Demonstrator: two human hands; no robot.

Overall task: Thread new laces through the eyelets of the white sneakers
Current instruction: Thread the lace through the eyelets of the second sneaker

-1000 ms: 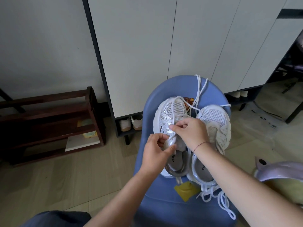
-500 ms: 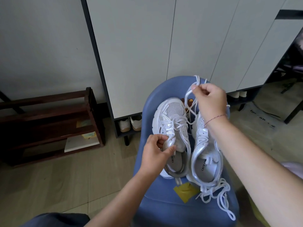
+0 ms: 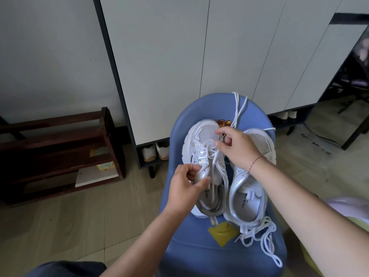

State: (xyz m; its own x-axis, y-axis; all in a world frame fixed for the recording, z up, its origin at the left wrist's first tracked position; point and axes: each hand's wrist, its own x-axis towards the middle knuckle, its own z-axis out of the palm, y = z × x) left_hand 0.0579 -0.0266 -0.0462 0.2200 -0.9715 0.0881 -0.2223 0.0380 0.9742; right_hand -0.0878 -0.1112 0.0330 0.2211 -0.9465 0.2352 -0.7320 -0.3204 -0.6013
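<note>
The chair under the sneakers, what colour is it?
The chair is plain blue; the head view shows it best.

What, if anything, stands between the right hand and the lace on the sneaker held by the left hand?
Nothing visible does. The right hand hovers just beside the lace on the sneaker; the left hand grips that sneaker lower down, clear of the path.

Sneakers point(image 3: 205, 132) crowd blue chair seat point(image 3: 199, 252), loose laces point(image 3: 259, 234) tangled front-right, cabinet point(image 3: 169, 66) close behind, open floor point(image 3: 79, 226) left
</note>
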